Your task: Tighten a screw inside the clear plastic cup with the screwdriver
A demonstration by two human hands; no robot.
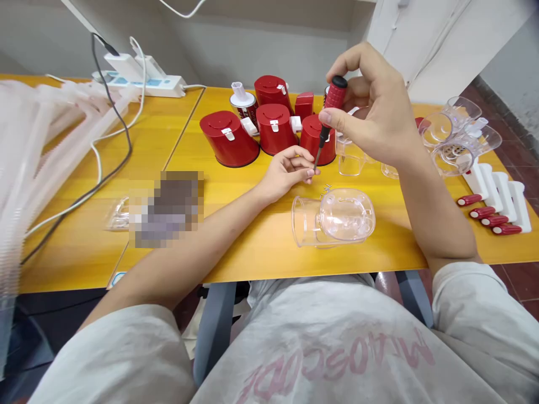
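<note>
Gripping screwdriver (324,132) in right hand (375,106), slanting it steeply down-left; pinching at its tip with left hand (289,171).

Far left, white adapters (126,67) sit in a power strip (168,86); a black cable (131,147) curves nearer, by translucent plastic (21,151). A pixelated dark object (172,205) lies left of centre.

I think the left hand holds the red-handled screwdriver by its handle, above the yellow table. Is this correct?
Not the left hand: the head view shows that the right hand holds the red-handled screwdriver by its handle, above the yellow table.
</note>
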